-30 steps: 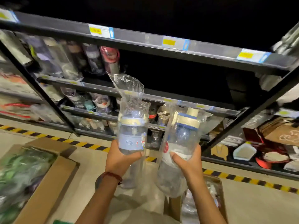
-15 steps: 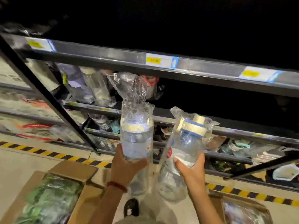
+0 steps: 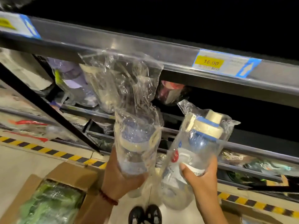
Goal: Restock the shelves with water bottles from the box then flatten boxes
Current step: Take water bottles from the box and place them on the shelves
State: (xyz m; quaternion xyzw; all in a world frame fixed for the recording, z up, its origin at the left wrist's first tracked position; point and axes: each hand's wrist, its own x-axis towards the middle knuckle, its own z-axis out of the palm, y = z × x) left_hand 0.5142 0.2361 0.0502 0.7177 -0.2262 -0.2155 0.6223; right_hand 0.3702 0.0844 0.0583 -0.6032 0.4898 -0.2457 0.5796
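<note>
Two bagged water bottles [image 3: 137,143] rise toward the shelf's front edge [image 3: 161,59], our left hand [image 3: 119,177] and right hand [image 3: 200,177] gripping one apiece low down, tops free to enter.

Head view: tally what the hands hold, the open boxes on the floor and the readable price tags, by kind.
Bagged water bottles in hand: 2, left bottle in the left hand, right bottle in the right hand
Open cardboard boxes: 1, box
Readable price tags: 1, price tag
Total: 4
</note>
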